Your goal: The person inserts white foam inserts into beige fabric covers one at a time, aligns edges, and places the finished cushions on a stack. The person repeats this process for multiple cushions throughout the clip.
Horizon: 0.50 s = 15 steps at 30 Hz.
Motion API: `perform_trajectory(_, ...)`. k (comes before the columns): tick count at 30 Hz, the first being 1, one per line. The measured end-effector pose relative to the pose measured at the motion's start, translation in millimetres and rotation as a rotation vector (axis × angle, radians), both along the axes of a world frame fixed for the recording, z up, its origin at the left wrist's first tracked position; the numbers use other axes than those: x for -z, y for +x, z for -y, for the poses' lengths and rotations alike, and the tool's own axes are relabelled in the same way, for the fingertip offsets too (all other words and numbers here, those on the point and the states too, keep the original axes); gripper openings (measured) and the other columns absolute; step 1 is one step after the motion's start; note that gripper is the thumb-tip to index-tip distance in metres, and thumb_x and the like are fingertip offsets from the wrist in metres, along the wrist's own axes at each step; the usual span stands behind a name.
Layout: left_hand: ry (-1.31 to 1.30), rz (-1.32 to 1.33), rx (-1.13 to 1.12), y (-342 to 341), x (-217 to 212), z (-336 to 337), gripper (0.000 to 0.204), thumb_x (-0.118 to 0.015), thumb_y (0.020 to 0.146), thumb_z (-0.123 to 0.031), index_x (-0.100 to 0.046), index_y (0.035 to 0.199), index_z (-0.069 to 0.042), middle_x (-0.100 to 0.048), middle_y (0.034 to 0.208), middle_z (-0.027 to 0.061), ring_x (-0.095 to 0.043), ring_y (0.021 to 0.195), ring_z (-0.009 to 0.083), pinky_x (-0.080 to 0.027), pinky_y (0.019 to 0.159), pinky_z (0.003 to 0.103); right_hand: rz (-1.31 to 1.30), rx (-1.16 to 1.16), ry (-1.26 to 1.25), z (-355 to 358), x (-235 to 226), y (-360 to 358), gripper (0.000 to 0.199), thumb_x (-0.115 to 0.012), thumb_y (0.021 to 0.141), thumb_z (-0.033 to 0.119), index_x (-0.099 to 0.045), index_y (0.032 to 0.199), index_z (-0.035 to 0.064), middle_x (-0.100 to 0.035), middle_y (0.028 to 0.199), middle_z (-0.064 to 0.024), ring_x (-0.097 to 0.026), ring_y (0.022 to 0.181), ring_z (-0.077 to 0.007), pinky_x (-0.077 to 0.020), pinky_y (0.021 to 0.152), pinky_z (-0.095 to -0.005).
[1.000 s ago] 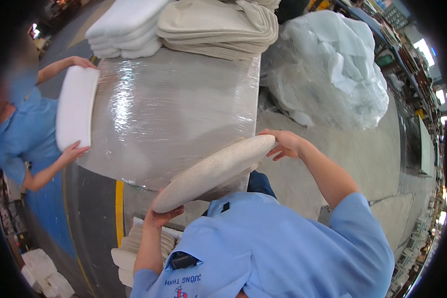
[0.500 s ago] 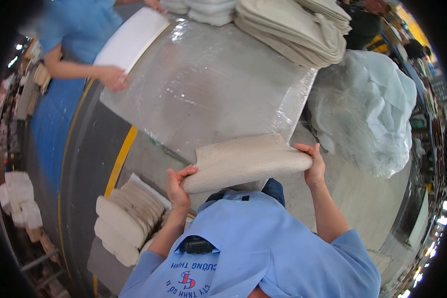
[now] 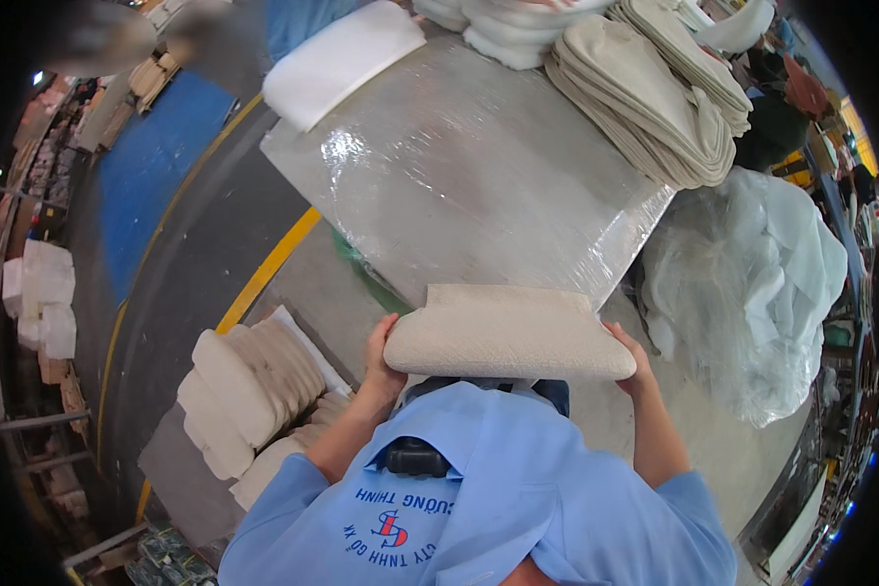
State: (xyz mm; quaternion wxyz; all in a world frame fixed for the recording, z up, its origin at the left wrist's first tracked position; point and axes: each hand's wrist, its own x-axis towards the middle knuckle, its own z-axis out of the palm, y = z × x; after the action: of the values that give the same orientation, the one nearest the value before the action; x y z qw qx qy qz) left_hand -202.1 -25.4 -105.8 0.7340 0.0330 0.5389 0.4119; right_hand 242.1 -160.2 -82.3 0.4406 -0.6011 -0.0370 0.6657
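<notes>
While the beige, flat, rounded-edge upholstered cushion pad (image 3: 506, 334) was held tilted on a diagonal a second ago, it now lies level and broadside across the person's front, just short of the near corner of the plastic-wrapped bench (image 3: 459, 186). The left hand (image 3: 379, 356) is closed around the pad's left end, thumb on the near edge; the right hand (image 3: 632, 359) cups the right end, fingers largely hidden beneath. Both grips are firm on the pad and nothing else. By judgement, the pad has been turned for handling, not yet set down. Compared with the earlier frames, the view has swung: the white foam slab (image 3: 342, 61) now rests at the bench's far edge. A stack of beige pads (image 3: 654, 98) sits at the far right, and another stack of pads (image 3: 254, 376) lies on the floor to the left.
</notes>
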Motion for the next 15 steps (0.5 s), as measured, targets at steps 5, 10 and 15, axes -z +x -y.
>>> perform_trajectory(5, 0.177, 0.054, -0.005, 11, -24, -24, 0.039, -0.054, 0.107, -0.038, -0.072, 0.116, -0.004, -0.075, 0.114, 0.0081, -0.068, 0.107, 0.0216, -0.052, 0.096, 0.039, -0.090, 0.044, -0.032, 14, -3, 12, 0.062, -0.050, 0.108, 0.058, -0.063, 0.141, 0.0072, -0.073, 0.127, -0.0118, -0.072, 0.108, -0.0294, -0.0609, 0.088, -0.0449)
perform_trajectory(10, 0.374, -0.082, 0.197, 40, -57, -59, 0.053, -0.041, 0.112, -0.043, -0.072, 0.121, 0.000, -0.075, 0.114, 0.0109, -0.068, 0.112, 0.0223, -0.049, 0.104, 0.039, -0.135, 0.160, 0.100, -9, -19, 38, 0.076, -0.040, 0.105, 0.074, -0.066, 0.136, 0.0101, -0.075, 0.121, -0.0110, -0.073, 0.104, -0.0324, -0.0612, 0.083, -0.0531)
perform_trajectory(15, 0.413, -0.253, 0.535, 55, -70, -20, 0.059, -0.035, 0.115, -0.045, -0.068, 0.132, 0.002, -0.071, 0.131, 0.0125, -0.063, 0.127, 0.0240, -0.044, 0.112, 0.040, -0.103, 0.406, 0.192, -60, -59, 58, 0.092, -0.028, 0.101, 0.085, -0.052, 0.153, 0.0123, -0.059, 0.151, -0.0148, -0.056, 0.137, -0.0375, -0.0402, 0.115, -0.0642)
